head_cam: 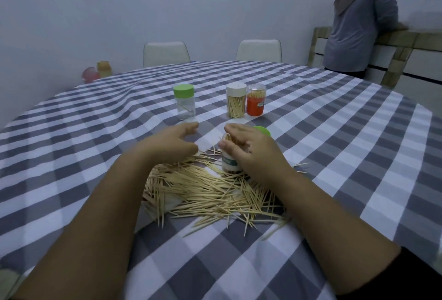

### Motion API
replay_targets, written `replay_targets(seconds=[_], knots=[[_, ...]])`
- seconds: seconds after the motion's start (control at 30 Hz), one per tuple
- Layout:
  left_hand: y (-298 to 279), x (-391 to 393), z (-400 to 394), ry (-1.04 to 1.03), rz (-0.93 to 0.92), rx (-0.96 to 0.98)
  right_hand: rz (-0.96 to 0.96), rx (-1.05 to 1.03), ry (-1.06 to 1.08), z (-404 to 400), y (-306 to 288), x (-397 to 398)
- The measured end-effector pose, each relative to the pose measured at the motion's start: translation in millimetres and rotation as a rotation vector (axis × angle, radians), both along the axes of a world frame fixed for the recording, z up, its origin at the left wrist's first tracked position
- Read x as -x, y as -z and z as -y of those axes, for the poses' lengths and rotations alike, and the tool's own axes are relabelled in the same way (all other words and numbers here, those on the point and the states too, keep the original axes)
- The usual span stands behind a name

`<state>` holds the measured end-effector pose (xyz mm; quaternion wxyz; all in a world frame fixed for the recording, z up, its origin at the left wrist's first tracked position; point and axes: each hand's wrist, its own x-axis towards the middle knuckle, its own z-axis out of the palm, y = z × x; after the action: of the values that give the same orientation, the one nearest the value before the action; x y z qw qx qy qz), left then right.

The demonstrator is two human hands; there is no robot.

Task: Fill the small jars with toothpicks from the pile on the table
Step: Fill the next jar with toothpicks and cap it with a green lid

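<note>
Wooden toothpicks (210, 189) crowd the open jar (230, 162) the right hand (257, 153) grips; the left hand (175, 143), fingers released, must gather more.

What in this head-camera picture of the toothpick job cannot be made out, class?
- Open jar: its fill level, hidden by the right hand.
- Green lid: mostly behind that hand.
- Jar label: too blurred to read.
- Left hand: palm side hidden, so whether it holds toothpicks.

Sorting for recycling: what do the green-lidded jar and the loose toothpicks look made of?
Green-lidded jar: likely clear plastic, glossy and see-through, with an opaque matte green cap. Toothpicks: pale wood or bamboo, matte tan, thin with pointed ends; which one, I cannot tell.
</note>
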<state>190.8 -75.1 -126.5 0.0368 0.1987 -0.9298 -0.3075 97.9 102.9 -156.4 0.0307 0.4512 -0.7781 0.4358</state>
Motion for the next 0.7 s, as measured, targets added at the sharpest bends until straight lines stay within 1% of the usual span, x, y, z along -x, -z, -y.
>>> replay_targets(seconds=[0.1,0.2,0.3,0.4,0.53,0.6,0.7], knots=[[6,1,2,-0.03,0.106,0.106,-0.059,-0.07,-0.025,-4,-3,-1],[8,5,4,-0.066,0.226,0.189,-0.11,-0.098,-0.055,-5,-4,-2],[9,4,9,-0.088,0.278,0.186,-0.117,-0.105,-0.075,-5,-3,-4],[6,0,8,-0.04,0.275,0.19,-0.067,-0.078,-0.089,-5,-1,-5],[7,0,2,-0.025,0.211,0.398,-0.017,-0.024,-0.088,-3,1,-5],[11,3,3,-0.033,0.15,0.457,-0.004,-0.018,-0.081,-3,1,-5],[14,6,2,-0.05,0.135,0.527,0.016,-0.003,-0.073,-3,1,-5]])
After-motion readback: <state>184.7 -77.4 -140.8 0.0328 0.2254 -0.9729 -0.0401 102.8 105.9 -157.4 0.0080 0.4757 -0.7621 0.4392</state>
